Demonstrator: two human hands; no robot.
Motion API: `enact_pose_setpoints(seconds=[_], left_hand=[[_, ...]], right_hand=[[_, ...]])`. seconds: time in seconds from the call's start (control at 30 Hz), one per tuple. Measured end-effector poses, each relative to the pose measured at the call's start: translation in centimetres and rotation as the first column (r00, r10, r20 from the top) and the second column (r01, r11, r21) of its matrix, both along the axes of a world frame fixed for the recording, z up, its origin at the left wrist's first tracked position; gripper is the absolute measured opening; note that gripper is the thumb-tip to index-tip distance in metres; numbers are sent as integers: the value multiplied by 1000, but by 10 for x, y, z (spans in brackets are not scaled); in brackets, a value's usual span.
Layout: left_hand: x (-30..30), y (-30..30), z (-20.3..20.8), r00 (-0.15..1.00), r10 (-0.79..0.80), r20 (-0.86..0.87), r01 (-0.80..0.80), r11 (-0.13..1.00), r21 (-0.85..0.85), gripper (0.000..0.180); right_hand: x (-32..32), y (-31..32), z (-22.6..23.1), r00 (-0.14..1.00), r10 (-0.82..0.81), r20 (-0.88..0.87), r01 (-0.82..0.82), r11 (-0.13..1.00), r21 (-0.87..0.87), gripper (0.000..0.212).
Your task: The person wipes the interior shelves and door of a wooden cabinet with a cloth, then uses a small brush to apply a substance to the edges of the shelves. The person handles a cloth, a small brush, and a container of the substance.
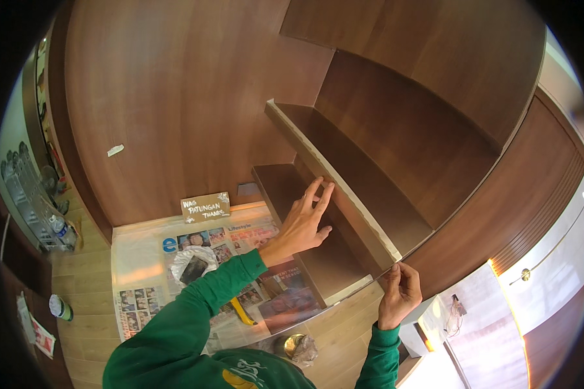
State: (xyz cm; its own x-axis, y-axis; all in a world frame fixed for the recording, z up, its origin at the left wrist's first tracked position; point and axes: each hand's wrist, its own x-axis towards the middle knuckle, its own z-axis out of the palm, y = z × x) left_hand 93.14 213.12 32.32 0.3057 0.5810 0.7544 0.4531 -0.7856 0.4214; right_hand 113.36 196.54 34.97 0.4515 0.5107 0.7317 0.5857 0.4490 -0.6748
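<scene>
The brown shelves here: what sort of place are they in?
Probably a room being fitted out or refinished: brown shelves with a pale strip, perhaps masking tape, along one edge, newspaper sheets spread out below, and loose wires at the right.

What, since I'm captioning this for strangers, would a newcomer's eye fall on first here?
Probably the green sleeves, lower centre, leading to the left hand, fingertips against the front edge of a brown shelf, and the right hand at its near corner. Next, the pale strip along that edge, then the newspaper spread below, left of centre, with a yellow tool on it.
</scene>
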Motion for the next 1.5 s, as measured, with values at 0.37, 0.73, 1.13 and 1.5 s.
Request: enact_pose_setpoints(seconds=[0.37,0.73,1.13,1.5], left_hand=[[11,-6,-9,987,-132,92,136,990,-42,117],[12,-13,-2,991,-118,67,126,984,-126,122],[10,-15,4,994,-103,27,106,987,-124,116],[10,-13,1,995,-90,29,93,990,-108,113]], right_hand=[[-8,-9,28,835,51,-548,-205,953,-224,17],[2,-11,35,685,143,-715,-403,891,-208,18],[2,-11,46,739,112,-664,-398,868,-297,18],[6,-23,35,514,194,-835,-535,834,-136,22]])
